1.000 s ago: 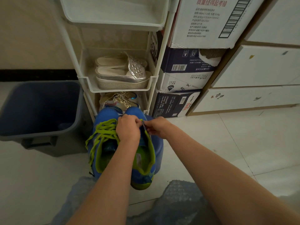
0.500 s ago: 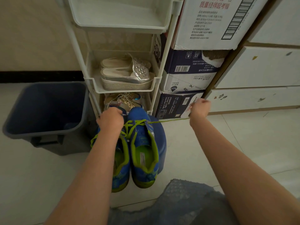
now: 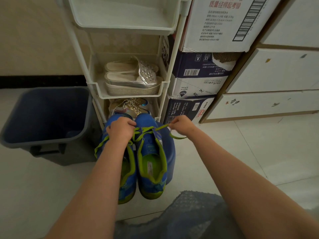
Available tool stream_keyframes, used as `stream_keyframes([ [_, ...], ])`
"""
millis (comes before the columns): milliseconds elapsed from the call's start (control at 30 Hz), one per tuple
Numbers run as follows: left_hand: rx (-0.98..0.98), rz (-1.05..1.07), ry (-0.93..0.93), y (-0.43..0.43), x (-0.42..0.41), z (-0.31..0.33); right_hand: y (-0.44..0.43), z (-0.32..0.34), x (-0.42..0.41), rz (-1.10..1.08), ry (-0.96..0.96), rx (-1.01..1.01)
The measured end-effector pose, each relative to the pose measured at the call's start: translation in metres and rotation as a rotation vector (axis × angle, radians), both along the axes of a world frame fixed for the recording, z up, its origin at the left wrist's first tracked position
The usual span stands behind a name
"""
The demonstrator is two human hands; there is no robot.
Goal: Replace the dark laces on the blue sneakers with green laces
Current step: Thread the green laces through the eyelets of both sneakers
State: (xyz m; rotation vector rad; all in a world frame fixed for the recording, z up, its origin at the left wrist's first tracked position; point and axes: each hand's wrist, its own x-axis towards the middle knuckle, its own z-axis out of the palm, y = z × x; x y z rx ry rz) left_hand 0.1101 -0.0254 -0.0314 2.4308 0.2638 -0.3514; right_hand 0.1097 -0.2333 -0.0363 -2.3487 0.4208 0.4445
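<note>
2 sandals [image 3: 133,78] in rack tray [image 3: 131,97], right hand [image 3: 181,125] pinching green lace [image 3: 160,127]

Home entryway or storage corner, tiled floor [image 3: 259,161], white shoe rack [image 3: 129,91] holding sandals [image 3: 133,80], stacked cartons [image 3: 200,75], bin [image 3: 43,118], drawers [image 3: 276,71].

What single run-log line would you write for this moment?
phase: lacing | left hand: grips green lace at blue sneakers | right hand: pinches it, drawn rightward

Two blue sneakers [image 3: 151,163], two hands [image 3: 120,130], three boxes [image 3: 198,83], one bin [image 3: 43,118]
</note>
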Motion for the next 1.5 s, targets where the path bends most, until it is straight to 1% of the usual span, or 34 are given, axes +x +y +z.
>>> stream_keyframes([
  [67,-0.109,0.052,0.031,0.001,0.001,0.001,-0.016,-0.001,0.004,-0.035,0.084,-0.144],
  [167,-0.151,0.060,0.049,0.002,0.003,0.001,-0.032,-0.001,0.000,-0.090,0.125,-0.286],
  [200,-0.163,0.056,0.038,0.002,0.004,0.000,-0.034,-0.001,-0.003,-0.088,0.118,-0.333],
  [267,-0.179,0.033,0.009,0.001,0.002,-0.003,-0.031,0.002,-0.005,0.009,0.145,-0.401],
  [300,-0.176,0.016,-0.007,0.000,0.001,-0.005,-0.028,0.001,-0.004,0.055,0.124,-0.407],
  [333,-0.161,-0.001,-0.021,-0.001,0.000,-0.007,-0.023,0.002,-0.004,0.101,0.061,-0.387],
  [400,-0.106,-0.026,-0.037,-0.004,-0.002,-0.008,-0.009,0.005,-0.006,0.170,-0.075,-0.250],
  [467,-0.070,-0.036,-0.044,-0.006,-0.002,-0.008,0.004,0.006,-0.008,0.215,-0.137,-0.067],
  [500,-0.068,-0.039,-0.047,-0.007,-0.002,-0.009,0.011,0.003,-0.008,0.244,-0.136,-0.013],
  [567,-0.078,-0.045,-0.046,-0.008,-0.002,-0.009,0.021,-0.003,-0.009,0.276,-0.114,0.007],
  [633,-0.099,-0.047,-0.043,-0.007,-0.001,-0.011,0.024,-0.011,-0.009,0.268,-0.075,0.000],
  [767,-0.131,-0.024,-0.060,-0.006,-0.002,-0.011,0.022,-0.012,-0.010,0.241,-0.054,0.074],
  [833,-0.105,-0.028,-0.060,-0.006,-0.002,-0.012,0.018,-0.008,-0.012,0.218,-0.096,0.028],
  [933,-0.081,-0.024,-0.047,-0.007,-0.001,-0.013,0.013,0.004,-0.015,0.118,-0.180,-0.213],
  [967,-0.084,-0.020,-0.048,-0.007,-0.001,-0.013,0.012,0.008,-0.015,0.091,-0.205,-0.257],
  [1067,-0.088,-0.006,-0.061,-0.006,-0.001,-0.014,0.009,0.013,-0.016,-0.016,-0.241,-0.340],
  [1133,-0.096,0.001,-0.065,-0.005,-0.001,-0.015,0.005,0.010,-0.016,-0.099,-0.231,-0.344],
  [1233,-0.077,-0.021,-0.058,-0.004,0.000,-0.014,0.002,0.004,-0.013,-0.137,-0.190,-0.250],
  [1433,-0.014,-0.062,-0.054,-0.004,0.001,-0.012,0.015,0.003,-0.009,0.025,-0.100,0.076],
  [1500,0.024,-0.079,-0.059,-0.006,0.000,-0.010,0.022,-0.007,-0.007,0.053,-0.091,0.129],
])
